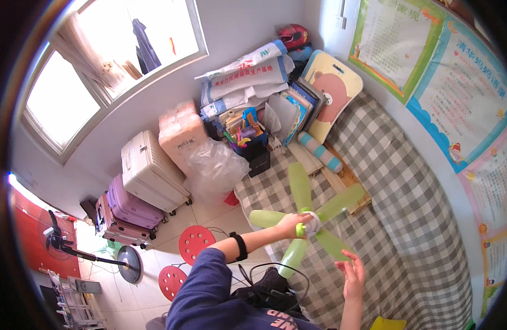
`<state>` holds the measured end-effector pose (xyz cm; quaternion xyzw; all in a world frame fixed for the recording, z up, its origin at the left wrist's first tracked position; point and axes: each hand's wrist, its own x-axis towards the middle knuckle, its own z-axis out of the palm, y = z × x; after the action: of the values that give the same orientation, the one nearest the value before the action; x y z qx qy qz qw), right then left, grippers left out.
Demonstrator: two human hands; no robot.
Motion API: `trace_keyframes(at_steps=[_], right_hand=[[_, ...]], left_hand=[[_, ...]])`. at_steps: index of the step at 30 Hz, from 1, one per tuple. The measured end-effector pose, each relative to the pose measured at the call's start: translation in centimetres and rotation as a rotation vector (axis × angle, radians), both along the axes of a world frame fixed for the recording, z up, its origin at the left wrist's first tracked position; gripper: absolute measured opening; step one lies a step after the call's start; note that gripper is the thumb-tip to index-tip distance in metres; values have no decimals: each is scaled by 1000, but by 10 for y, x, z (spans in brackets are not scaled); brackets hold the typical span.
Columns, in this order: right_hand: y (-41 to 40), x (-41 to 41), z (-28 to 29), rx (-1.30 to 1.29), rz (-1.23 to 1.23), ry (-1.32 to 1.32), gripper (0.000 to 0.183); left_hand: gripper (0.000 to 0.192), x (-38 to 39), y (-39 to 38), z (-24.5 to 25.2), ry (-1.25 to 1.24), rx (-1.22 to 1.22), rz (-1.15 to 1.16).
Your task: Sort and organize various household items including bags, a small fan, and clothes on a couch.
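A small fan with five translucent green blades [299,187] and a round white hub [312,222] is held by my left hand [294,226] over a gray-and-white checked cover [361,243]. The fingers of that hand close around the hub, beside a bright green part. My right hand [352,274], palm up and fingers apart, is just off the lower right blade with nothing in it. A black cable [307,284] loops over my lap below the fan.
Two red perforated stools [197,244] and a black standing fan [127,264] are at left, near several suitcases [150,173]. A black box of odds and ends [257,150], a striped cushion [319,152] and a bear-printed board [334,88] lie beyond the fan.
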<state>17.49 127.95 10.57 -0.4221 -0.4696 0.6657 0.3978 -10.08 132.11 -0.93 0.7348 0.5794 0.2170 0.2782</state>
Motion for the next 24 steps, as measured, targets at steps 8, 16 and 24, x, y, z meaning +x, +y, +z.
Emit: trace_keyframes(at_steps=[8, 16, 24], right_hand=[[-60, 68, -71, -141, -297, -1, 17], [-20, 21, -79, -126, -476, -26, 13], [67, -145, -85, -251, -440, -124, 17]], left_hand=[[77, -120, -19, 65, 66, 370, 235], [61, -253, 41, 111, -6, 496, 632], [68, -425, 152, 82, 100, 348, 776]])
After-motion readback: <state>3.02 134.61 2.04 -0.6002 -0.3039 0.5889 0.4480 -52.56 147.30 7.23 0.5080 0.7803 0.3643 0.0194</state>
